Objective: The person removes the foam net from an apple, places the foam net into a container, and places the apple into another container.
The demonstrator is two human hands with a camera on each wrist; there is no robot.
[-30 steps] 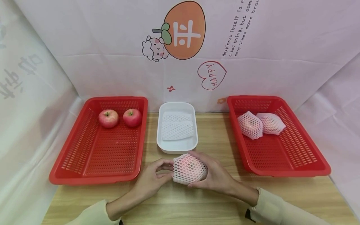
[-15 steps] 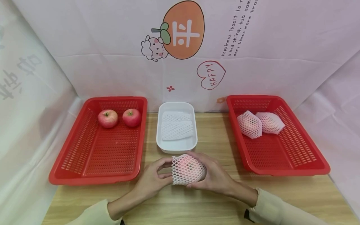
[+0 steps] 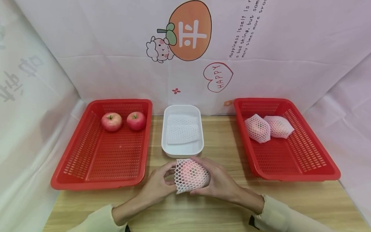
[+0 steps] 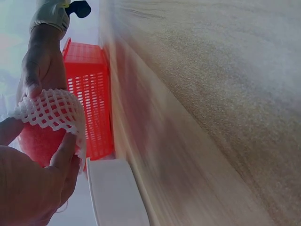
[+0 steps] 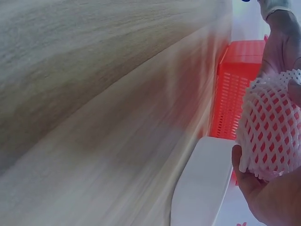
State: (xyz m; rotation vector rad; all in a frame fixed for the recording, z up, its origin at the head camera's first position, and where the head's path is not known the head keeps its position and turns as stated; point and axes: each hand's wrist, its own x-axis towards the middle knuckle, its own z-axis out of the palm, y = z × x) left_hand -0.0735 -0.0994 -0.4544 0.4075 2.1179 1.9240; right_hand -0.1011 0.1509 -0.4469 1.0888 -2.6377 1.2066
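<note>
Above the table's front middle, a red apple (image 4: 40, 141) sits inside a white foam net sleeve (image 3: 192, 175). My right hand (image 3: 220, 180) grips the netted apple from the right, thumb below and fingers over the far side. On the left, my left hand (image 3: 157, 183) pinches the sleeve's rim between thumb and fingers. The left wrist view shows the sleeve's mouth wide, with bare apple skin facing the left palm. In the right wrist view the mesh (image 5: 270, 127) covers the apple's side.
A red basket (image 3: 116, 184) at left holds two bare apples (image 3: 111, 121). The red basket (image 3: 298, 178) at right holds two netted apples (image 3: 257, 128). Between them, a white tray (image 3: 182, 152) contains flat foam nets (image 3: 183, 134). A printed cloth (image 3: 121, 74) hangs behind.
Both hands and the netted apple have shifted slightly left. The sleeve's left rim has spread wider and reaches a little lower.
</note>
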